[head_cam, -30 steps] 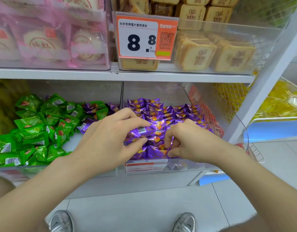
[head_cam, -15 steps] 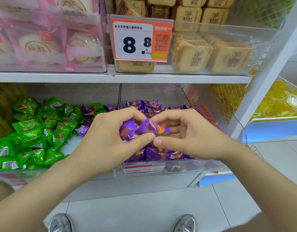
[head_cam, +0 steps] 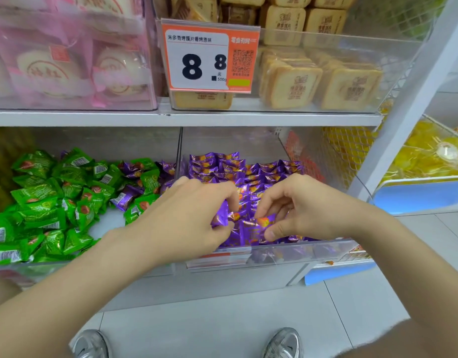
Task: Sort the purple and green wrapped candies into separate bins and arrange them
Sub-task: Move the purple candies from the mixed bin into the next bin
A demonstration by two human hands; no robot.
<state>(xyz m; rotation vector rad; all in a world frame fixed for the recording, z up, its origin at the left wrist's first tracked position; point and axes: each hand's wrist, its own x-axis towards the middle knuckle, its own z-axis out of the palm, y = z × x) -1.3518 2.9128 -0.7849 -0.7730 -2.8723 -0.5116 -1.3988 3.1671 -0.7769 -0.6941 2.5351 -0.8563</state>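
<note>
Two clear bins sit side by side on the lower shelf. The left bin (head_cam: 67, 264) holds a heap of green candies (head_cam: 41, 202) with a few purple candies (head_cam: 129, 198) mixed in near its right side. The right bin (head_cam: 313, 250) holds purple candies (head_cam: 238, 169) laid in rows. My left hand (head_cam: 186, 223) hovers over the front of the right bin and pinches a purple candy (head_cam: 221, 217). My right hand (head_cam: 297, 210) is beside it and pinches another purple candy (head_cam: 264, 222) between thumb and fingers.
The shelf above carries pink-wrapped cakes (head_cam: 67, 68), tan biscuit packs (head_cam: 326, 81) and an orange price tag (head_cam: 209, 55). A white upright post (head_cam: 408, 104) stands at the right, with yellow sweets (head_cam: 429, 156) beyond. My shoes (head_cam: 284, 342) are on the tiled floor.
Both hands have come down from a raised position in front of the bin to its front rows, each still pinching a purple candy. The camera tilted slightly.
</note>
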